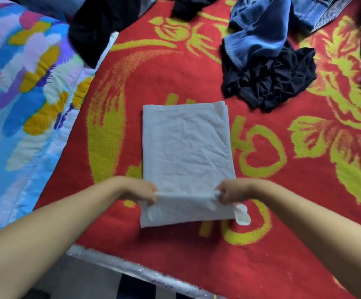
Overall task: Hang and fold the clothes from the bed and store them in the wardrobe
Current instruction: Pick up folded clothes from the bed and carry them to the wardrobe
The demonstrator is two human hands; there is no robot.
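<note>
As the white garment [187,147] lay folded into a long rectangle on the red-and-yellow blanket [153,72], you held its near end with both hands and were turning that end up and away from you. Your left hand [141,190] pinched the left corner of the raised fold, fingers curled over the cloth, and your right hand [232,189] pinched the right corner the same way. A small white tab of fabric [243,214] poked out beside the lower right edge.

The cloth looked thin, light and limp, creased across its face; it would likely sag in the middle if lifted by one corner alone, so the two outer corners of the fold were the sensible places to hold, with the layers kept stacked. Nothing about it appeared slippery or fragile, though the loose tab could spill out unless tucked under.

Farther up the bed, a crumpled black garment [270,83] sat touching blue denim clothing [261,33], and another dark garment [93,29] lay by the patterned quilt [24,93] on the left. These seemed not yet folded. The wardrobe was not in view.
</note>
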